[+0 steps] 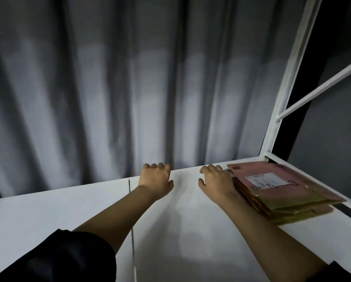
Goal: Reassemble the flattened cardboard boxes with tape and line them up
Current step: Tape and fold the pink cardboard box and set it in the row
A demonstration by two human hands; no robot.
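No boxes standing yet; flat stack (pixel 282 192) lying at three o'clock on table (pixel 48 216). Right hand (pixel 215 180) touching stack edge, fingers loosely curled; left hand (pixel 156 178) hovering, fingers relaxed. No tape showing; assembling, lining up remaining.

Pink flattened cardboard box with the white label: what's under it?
Under the pink flattened cardboard box lie more flattened boxes, tan with yellowish tape, on the white table. How many cannot be told; the top box covers them.

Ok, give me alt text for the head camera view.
Two bare hands reach over a white table: the right hand touches a stack of flattened cardboard boxes, the left hand hovers open nearby. Grey curtain behind.
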